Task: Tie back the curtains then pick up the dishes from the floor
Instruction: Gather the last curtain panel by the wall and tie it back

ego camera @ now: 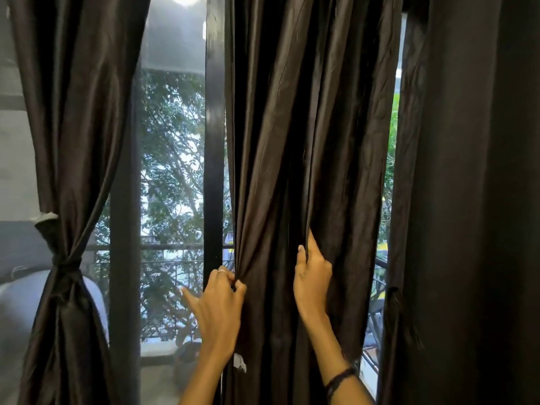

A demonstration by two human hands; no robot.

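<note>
Head view shows our left hand (219,305) pinching the left edge of the middle brown curtain (309,141), its little finger stretched out toward the window glass (172,171). Our right hand (311,276) grips a fold of the same curtain a bit higher. At the far left, another curtain (73,112) hangs already gathered by a knotted tieback (65,263). A third dark curtain (473,200) hangs at the right.
</note>
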